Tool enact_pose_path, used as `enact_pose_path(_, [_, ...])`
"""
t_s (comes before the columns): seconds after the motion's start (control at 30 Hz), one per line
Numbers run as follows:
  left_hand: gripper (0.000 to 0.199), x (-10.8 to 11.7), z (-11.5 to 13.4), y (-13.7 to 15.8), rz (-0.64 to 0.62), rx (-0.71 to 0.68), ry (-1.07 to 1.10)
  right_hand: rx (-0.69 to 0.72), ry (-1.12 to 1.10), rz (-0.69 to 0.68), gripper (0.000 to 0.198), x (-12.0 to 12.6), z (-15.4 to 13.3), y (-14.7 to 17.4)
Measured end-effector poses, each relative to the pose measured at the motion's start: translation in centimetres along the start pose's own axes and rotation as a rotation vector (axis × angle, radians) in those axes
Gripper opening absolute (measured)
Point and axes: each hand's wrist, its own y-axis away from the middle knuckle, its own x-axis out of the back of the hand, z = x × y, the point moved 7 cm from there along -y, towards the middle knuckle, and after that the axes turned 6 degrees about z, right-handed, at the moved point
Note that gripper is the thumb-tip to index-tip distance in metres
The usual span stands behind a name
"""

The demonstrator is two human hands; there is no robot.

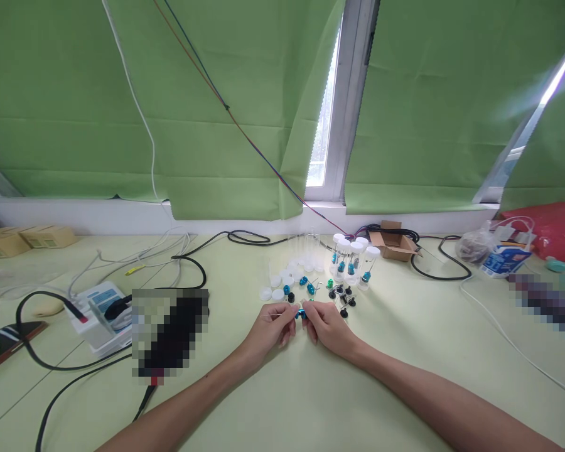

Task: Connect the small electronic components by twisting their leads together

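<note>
My left hand [274, 323] and my right hand [326, 323] meet low over the table, fingertips pinched from both sides on a small shiny blue part [301, 313]. Its exact kind is too small to make out. A thin straight rod [270, 314] shows across the fingers of the left hand. Just beyond the hands lie several loose blue pieces [311, 289], a green piece [329, 283] and a black piece [290, 297]. Several black round-headed pieces [344, 312] with thin pins are grouped beside my right hand. White round caps [277, 294] lie past my left hand.
Clear tubes with white caps [366, 270] stand behind, with blue pieces inside; uncapped clear tubes [312, 245] stand left of them. An open cardboard box [393, 245] sits near the wall. A white power strip [98, 314] and looping black cables [47, 367] occupy the left side.
</note>
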Motion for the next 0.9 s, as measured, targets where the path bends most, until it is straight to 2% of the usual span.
enact_pose_path(0.37, [0.048, 0.6, 0.0, -0.3, 0.087, -0.058, -0.093, 0.100, 0.081, 0.049, 0.023, 0.3, -1.1, 0.0])
enact_pose_path(0.53, [0.052, 0.7, 0.3, -0.1, 0.123, -0.044, -0.188, 0.096, 0.077, 0.043, 0.019, 0.2, -0.5, 0.0])
enact_pose_path(0.9, [0.054, 0.9, 0.4, -0.1, 0.116, -0.073, -0.279, 0.073, -0.046, -0.021, 0.020, -0.2, -0.4, 0.2])
